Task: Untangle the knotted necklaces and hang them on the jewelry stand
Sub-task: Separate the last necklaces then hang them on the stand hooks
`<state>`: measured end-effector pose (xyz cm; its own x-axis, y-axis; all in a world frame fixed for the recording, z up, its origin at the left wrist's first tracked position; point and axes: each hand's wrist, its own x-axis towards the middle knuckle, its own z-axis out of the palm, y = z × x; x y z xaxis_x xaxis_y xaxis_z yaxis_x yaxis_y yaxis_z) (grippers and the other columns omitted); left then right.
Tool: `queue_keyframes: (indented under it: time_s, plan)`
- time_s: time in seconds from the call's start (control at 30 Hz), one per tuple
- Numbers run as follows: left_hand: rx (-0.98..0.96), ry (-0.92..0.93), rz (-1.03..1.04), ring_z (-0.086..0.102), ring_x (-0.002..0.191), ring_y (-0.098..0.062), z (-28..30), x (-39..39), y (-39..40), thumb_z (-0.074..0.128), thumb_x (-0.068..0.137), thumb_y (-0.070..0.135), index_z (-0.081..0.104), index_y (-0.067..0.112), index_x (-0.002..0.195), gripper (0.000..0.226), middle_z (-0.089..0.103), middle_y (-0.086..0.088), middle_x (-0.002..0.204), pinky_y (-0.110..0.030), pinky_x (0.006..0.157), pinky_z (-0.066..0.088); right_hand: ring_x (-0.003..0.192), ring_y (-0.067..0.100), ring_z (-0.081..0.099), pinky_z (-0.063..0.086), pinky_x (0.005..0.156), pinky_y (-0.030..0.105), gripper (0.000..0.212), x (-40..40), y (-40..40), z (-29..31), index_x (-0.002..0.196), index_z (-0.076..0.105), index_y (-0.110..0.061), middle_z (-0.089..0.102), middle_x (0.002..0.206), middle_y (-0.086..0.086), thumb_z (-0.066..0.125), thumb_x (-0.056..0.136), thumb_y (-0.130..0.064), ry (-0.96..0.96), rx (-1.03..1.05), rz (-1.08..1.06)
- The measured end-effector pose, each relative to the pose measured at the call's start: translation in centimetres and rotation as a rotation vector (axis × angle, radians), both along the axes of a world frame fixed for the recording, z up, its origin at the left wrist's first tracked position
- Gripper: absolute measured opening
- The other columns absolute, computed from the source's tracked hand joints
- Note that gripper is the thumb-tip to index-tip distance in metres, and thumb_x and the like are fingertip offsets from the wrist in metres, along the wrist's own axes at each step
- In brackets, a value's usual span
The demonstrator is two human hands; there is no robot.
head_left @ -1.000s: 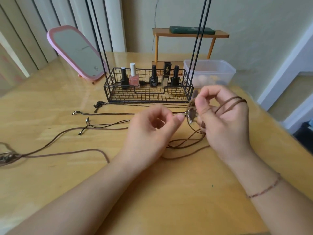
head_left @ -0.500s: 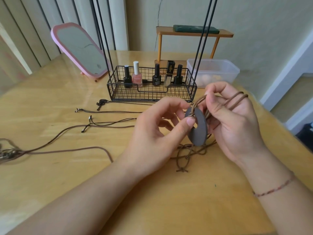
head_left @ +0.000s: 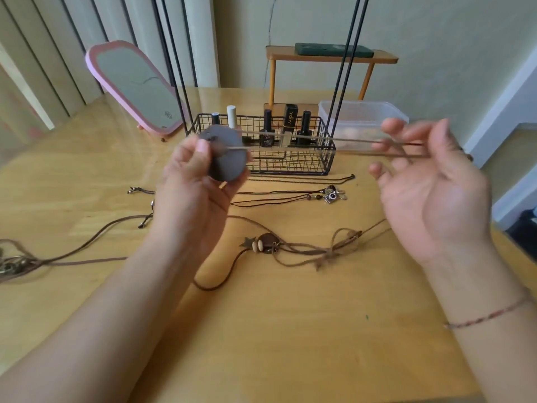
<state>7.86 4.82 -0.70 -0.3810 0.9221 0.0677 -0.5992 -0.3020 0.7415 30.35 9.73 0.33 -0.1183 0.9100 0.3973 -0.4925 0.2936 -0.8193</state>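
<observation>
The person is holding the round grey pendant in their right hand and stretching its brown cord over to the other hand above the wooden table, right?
Not quite: the round grey pendant is in the left hand, not the right. The head view shows its grip on the pendant while the brown cord stretches across to the right hand, above the wooden table.

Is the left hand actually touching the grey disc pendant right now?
Touching. The head view shows the left hand gripping the grey disc pendant, thumb pressed on its face and fingers curled behind it, above the table.
</observation>
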Motion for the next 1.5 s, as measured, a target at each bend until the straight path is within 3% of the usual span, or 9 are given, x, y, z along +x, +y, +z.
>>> queue_keyframes:
  time_s: [0.17,0.4,0.57,0.7,0.87,1.07,1.17,1.33,1.5]
  plan:
    - [0.070,-0.353,0.279,0.068,0.071,-0.015,0.6,-3.3,1.1,0.034,0.107,0.011,0.057,0.007,0.107,0.023,0.071,-0.008,0.087,-0.024,0.062,0.055,0.089,0.019,0.053,0.042,0.075,0.032,0.032,0.9,0.0,0.3,0.091,0.066,-0.024,0.065,0.098,-0.003,0.040,0.101,-0.040,0.067,-0.084,-0.058]
    - [0.080,-0.519,0.599,0.069,0.082,-0.019,-1.5,-9.5,2.3,0.048,0.101,0.014,0.060,0.007,0.119,0.023,0.066,-0.012,0.117,-0.025,0.058,0.056,0.096,0.021,0.058,0.042,0.078,0.039,0.062,1.2,1.0,-0.5,0.106,0.073,-0.022,0.072,0.110,0.003,0.023,0.102,-0.058,-0.428,-0.129,-0.073]
    - [-0.165,0.394,0.233,0.044,0.049,-0.014,0.0,-5.4,0.6,0.051,0.068,0.010,0.053,0.019,0.053,0.019,0.050,0.002,0.056,-0.022,0.047,0.032,0.108,0.025,0.058,0.048,0.083,0.041,0.047,-0.8,-0.3,-1.4,0.107,0.073,-0.018,0.069,0.113,0.008,0.029,0.102,-0.035,-0.415,0.044,0.184]
    - [-0.164,1.031,-0.399,0.049,0.059,-0.015,0.7,-1.2,-1.1,0.050,0.059,0.010,0.070,0.019,0.077,0.028,0.052,-0.009,0.063,-0.025,0.054,0.037,0.103,0.019,0.056,0.043,0.080,0.037,0.036,-2.0,-0.7,-1.5,0.075,0.074,-0.019,0.066,0.100,0.002,0.045,0.094,-0.024,-0.212,0.095,0.187]
    - [-0.018,1.212,-1.013,0.036,0.047,-0.015,1.0,0.8,-2.8,0.052,0.087,0.012,0.072,0.010,0.087,0.021,0.040,-0.008,0.056,-0.024,0.046,0.030,0.066,0.016,0.053,0.045,0.063,0.028,0.040,-2.0,-0.9,0.1,0.071,0.065,-0.019,0.056,0.069,-0.001,0.046,0.093,-0.047,0.210,-0.105,0.346]
    - [0.004,1.925,-0.722,0.055,0.063,-0.006,1.0,0.7,-3.5,0.072,0.078,0.059,0.061,0.028,0.088,0.035,0.062,0.011,0.072,-0.027,0.058,0.046,0.042,0.011,0.016,0.021,0.043,0.023,0.057,0.2,-0.5,1.2,0.059,0.049,-0.021,0.022,0.047,-0.007,0.030,0.104,-0.052,0.295,-0.283,0.130]
    - [0.215,1.763,-0.232,0.058,0.085,-0.003,0.1,1.6,-2.7,0.060,0.075,0.072,0.063,0.031,0.096,0.046,0.063,0.017,0.090,-0.016,0.068,0.043,0.059,0.016,0.043,0.037,0.058,0.030,0.051,-2.4,-1.7,-0.3,0.071,0.065,-0.020,0.048,0.061,-0.002,0.033,0.100,-0.047,0.009,0.003,0.248]
    - [0.287,1.457,-0.315,0.062,0.105,0.000,-1.7,4.1,-1.8,0.071,0.078,0.055,0.063,0.019,0.117,0.054,0.068,0.017,0.108,-0.022,0.090,0.050,0.131,0.019,0.044,0.035,0.110,0.036,0.046,-4.3,-2.7,-2.5,0.106,0.071,-0.039,0.055,0.126,-0.008,0.029,0.099,-0.057,-0.639,0.349,0.065]
    - [0.281,1.085,-0.404,0.065,0.074,-0.016,-1.9,4.0,-1.5,0.057,0.097,0.023,0.065,0.008,0.082,0.022,0.067,-0.002,0.074,-0.037,0.076,0.051,0.109,0.011,0.061,0.049,0.090,0.024,0.039,-3.7,-2.1,-1.8,0.114,0.070,-0.027,0.059,0.123,-0.016,0.035,0.101,-0.041,-0.538,0.155,0.152]
